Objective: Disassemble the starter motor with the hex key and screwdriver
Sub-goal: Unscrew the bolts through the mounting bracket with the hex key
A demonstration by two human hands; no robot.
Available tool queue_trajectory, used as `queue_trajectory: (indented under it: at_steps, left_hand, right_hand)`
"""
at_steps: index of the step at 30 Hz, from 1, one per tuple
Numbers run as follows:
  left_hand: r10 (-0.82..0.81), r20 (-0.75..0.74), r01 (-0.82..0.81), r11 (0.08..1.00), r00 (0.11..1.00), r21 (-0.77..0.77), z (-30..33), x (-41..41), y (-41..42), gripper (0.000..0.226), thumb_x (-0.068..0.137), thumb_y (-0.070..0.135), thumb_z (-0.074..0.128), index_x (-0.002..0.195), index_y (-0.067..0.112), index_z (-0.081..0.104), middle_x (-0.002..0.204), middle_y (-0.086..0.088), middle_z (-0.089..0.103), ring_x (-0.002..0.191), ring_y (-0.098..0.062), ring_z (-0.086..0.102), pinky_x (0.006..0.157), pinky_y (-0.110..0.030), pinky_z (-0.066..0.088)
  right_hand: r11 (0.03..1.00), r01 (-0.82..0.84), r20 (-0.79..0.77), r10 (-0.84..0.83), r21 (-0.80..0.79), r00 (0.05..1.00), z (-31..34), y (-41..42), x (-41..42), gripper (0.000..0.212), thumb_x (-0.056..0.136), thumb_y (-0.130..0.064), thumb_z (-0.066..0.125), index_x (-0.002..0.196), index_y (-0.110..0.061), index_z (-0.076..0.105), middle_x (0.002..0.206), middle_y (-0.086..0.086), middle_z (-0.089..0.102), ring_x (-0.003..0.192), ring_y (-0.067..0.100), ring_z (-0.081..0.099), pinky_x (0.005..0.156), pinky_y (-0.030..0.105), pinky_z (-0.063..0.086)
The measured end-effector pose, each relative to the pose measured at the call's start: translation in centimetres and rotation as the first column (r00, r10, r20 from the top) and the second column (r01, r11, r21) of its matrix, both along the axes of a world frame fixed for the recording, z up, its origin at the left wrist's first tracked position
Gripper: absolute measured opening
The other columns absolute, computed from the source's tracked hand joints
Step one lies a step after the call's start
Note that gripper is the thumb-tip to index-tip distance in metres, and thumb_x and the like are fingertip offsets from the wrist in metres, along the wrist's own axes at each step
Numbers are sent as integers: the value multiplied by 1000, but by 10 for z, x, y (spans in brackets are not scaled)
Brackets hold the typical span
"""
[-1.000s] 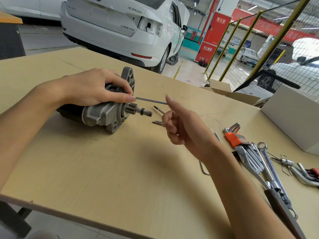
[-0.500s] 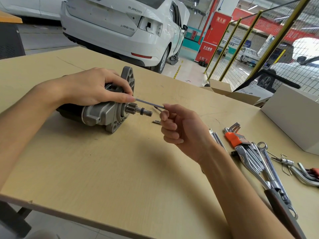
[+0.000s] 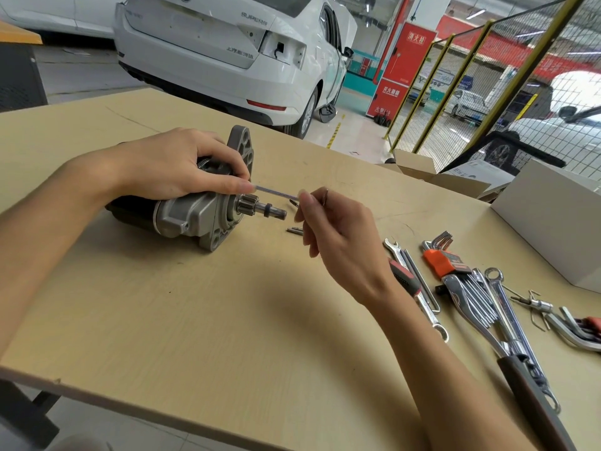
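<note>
Bright, even workshop light from ceiling strips and daylight at the right leaves soft, diffuse shadows of both forearms on the desk [image 3: 201, 320], glare on the chrome wrenches [image 3: 507, 307], wide-angle bending toward the edges, and slight blur on the thin rod [image 3: 273, 191]

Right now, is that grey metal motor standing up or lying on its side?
Lying on its side. The grey metal starter motor rests lengthwise on the tan table, its toothed shaft pointing sideways, steadied by the left hand.
</note>
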State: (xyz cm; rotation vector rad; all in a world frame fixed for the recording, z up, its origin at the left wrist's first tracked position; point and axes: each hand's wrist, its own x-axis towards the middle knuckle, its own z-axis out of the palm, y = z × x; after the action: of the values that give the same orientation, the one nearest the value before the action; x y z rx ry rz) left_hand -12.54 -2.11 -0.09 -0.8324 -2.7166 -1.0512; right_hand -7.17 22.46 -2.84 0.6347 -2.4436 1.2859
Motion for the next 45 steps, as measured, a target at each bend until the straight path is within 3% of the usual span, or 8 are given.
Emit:
queue_trajectory:
  at_steps: [8, 13, 19, 26, 32, 38, 41, 45]
  left_hand:
    - [-5, 4, 5, 1000, 1000, -6, 0, 0, -1, 30, 66, 70, 62, 87, 51, 71, 102, 17, 61, 96, 3, 55, 89, -25, 43]
    - [-6, 1, 6, 1000, 1000, -8, 0, 0, -1, 29, 66, 70, 61, 87, 52, 71, 102, 15, 61, 95, 3, 55, 88, -26, 44]
    - [4, -6, -4, 1000, 1000, -15, 0, 0, 0, 29, 66, 71, 61, 87, 52, 70, 101, 15, 61, 95, 2, 55, 91, -31, 45]
    - [13, -9, -13, 1000, 1000, -18, 1, 1, 0, 28, 68, 70, 61, 87, 52, 70, 103, 14, 61, 97, -1, 55, 97, -38, 45]
    - [13, -4, -13, 1000, 1000, -20, 1, 2, 0, 26, 70, 69, 62, 88, 52, 71, 104, 15, 61, 99, -2, 56, 100, -42, 45]
    - [6, 5, -6, 1000, 1000, -13, 1, 2, 0, 28, 69, 68, 62, 88, 50, 71, 102, 16, 61, 96, 2, 55, 97, -37, 45]
    - [4, 9, -4, 1000, 1000, -7, 1, 2, 1, 31, 67, 70, 62, 88, 50, 71, 101, 16, 61, 95, 3, 55, 95, -33, 45]
    - [-4, 9, 4, 1000, 1000, -12, 1, 2, 1, 28, 68, 69, 61, 87, 51, 71, 101, 16, 61, 94, 3, 55, 95, -34, 46]
  right_hand:
    - [925, -140, 311, 257, -352, 915, 9, -2, 3, 64, 106, -50, 21, 67, -11, 54, 52, 2, 50, 47, 16, 51, 43, 23, 38]
    - [876, -162, 440, 379, -454, 814, 11, 4, -1, 56, 100, -59, 34, 66, -15, 45, 53, -3, 37, 47, 14, 40, 45, 22, 34]
    - [837, -185, 412, 431, -515, 803, 14, 9, -6, 37, 94, -44, 55, 67, -18, 60, 53, -4, 43, 44, 12, 41, 41, 18, 32]
    - [893, -170, 377, 340, -417, 862, 15, 11, -5, 34, 104, -13, 40, 85, -6, 68, 54, 0, 53, 44, 15, 48, 41, 22, 35]
    - [962, -200, 341, 254, -187, 905, 18, 20, -6, 27, 106, -14, 44, 105, -1, 68, 65, -2, 61, 57, 14, 57, 47, 23, 44]
    - [983, -53, -55, 63, 174, 997, 12, 24, -8, 19, 100, -9, 57, 108, -6, 74, 86, -1, 66, 72, 18, 64, 59, 37, 54]
    - [978, -5, -155, 39, 211, 987, 10, 23, -9, 18, 97, -12, 63, 109, -10, 76, 91, 1, 66, 78, 23, 63, 68, 45, 53]
    - [958, 163, -139, -132, 238, 981, 10, 17, -7, 20, 97, -29, 62, 90, -17, 77, 74, -7, 66, 68, 15, 63, 65, 34, 51]
